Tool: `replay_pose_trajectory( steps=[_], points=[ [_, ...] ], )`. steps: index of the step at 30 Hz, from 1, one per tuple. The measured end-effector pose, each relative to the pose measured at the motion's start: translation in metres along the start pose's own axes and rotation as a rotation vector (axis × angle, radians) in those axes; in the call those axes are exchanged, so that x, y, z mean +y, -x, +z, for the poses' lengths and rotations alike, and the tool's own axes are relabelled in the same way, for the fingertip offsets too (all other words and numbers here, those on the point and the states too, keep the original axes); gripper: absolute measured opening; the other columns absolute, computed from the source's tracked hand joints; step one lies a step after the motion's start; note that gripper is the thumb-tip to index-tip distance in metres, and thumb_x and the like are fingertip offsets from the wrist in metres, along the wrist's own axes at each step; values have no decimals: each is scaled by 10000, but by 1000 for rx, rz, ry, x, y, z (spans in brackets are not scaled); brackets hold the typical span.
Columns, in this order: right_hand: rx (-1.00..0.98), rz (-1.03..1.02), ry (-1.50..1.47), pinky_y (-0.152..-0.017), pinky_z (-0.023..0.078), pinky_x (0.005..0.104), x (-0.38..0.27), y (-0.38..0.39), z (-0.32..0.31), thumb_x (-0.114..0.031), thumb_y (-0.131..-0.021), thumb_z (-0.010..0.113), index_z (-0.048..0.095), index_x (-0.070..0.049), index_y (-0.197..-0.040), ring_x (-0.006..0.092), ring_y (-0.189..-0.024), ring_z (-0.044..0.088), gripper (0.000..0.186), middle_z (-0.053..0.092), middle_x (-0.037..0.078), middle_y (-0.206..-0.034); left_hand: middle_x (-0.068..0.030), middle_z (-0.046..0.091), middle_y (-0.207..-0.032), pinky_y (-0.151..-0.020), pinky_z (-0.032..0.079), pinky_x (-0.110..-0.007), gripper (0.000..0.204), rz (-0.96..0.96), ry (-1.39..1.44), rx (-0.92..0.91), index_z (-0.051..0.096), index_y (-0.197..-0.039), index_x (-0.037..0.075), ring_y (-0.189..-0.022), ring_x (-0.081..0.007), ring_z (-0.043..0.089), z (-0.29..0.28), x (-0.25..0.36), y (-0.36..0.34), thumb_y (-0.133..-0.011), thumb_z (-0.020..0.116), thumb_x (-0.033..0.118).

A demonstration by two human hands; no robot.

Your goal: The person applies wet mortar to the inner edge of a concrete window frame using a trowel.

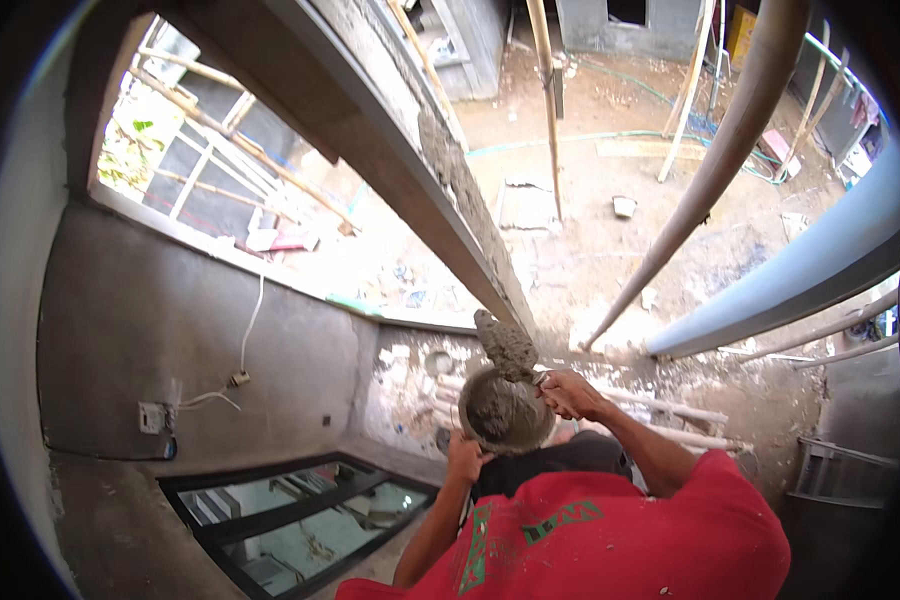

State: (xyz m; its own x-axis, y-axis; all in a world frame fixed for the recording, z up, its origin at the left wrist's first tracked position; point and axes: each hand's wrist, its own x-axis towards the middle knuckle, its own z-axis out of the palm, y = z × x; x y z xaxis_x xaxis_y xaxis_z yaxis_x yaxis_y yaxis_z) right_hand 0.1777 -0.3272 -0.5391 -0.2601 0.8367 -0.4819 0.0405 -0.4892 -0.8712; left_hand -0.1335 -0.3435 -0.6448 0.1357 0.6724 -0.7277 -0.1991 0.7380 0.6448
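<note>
My right hand (573, 395) is closed round the handle of a trowel loaded with wet grey mortar (508, 347). The mortar covers the blade, which tilts over the far rim of a round bucket (544, 434). More grey mortar (500, 408) lies inside that bucket. At its near left side, my left hand (465, 458) grips the bucket's edge; some of the fingers are hidden. Just beyond the trowel stands a narrow upright post (450, 215), with rough mortar along its right edge.
Left of me is a grey plastered wall (200, 300) with a socket box (153, 418) and hanging wire. A dark-framed window (300, 515) is at the lower left. Bamboo poles (705, 180) and a pale blue column (800, 270) rise at right. Poles lie on the littered ground ahead.
</note>
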Motion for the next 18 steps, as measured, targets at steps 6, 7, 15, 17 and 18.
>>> replay_pose_trajectory(
  steps=[6,7,15,17,18],
  points=[
    [435,-517,-721,-426,382,254,-153,7,-19,-125,-812,386,547,-20,-1048,100,-495,438,304,502,41,-712,-147,505,-1042,-718,581,-573,406,7,-6,-37,391,-1018,119,-891,-345,619,11,21,11,-698,400,-129],
    [543,-626,-729,-446,391,244,-175,7,-26,-104,-814,413,547,-23,-1115,90,-518,444,339,506,33,-726,-152,503,-1043,-717,581,-577,410,5,17,-39,381,-1024,122,-893,-351,616,11,22,13,-701,401,-130],
    [1351,-1312,-846,-599,425,216,-315,-37,-68,21,-795,567,402,-52,-1415,70,-695,487,646,526,13,-870,-144,484,-1013,-718,583,-576,378,-33,-1,71,388,-998,110,-846,-323,593,8,12,22,-700,416,-122],
    [1486,-1364,-933,-619,448,237,-323,-68,-68,-4,-812,565,381,-47,-1423,75,-711,496,639,538,16,-880,-138,483,-997,-716,583,-569,376,-23,-38,90,392,-997,107,-841,-315,589,19,15,27,-698,421,-119],
    [1311,-1227,-879,-661,455,259,-310,-94,-52,-27,-820,567,399,-36,-1413,103,-746,517,616,568,44,-914,-132,483,-981,-714,583,-563,373,-28,-67,118,396,-996,103,-837,-307,586,19,16,28,-695,427,-116]
  ],
)
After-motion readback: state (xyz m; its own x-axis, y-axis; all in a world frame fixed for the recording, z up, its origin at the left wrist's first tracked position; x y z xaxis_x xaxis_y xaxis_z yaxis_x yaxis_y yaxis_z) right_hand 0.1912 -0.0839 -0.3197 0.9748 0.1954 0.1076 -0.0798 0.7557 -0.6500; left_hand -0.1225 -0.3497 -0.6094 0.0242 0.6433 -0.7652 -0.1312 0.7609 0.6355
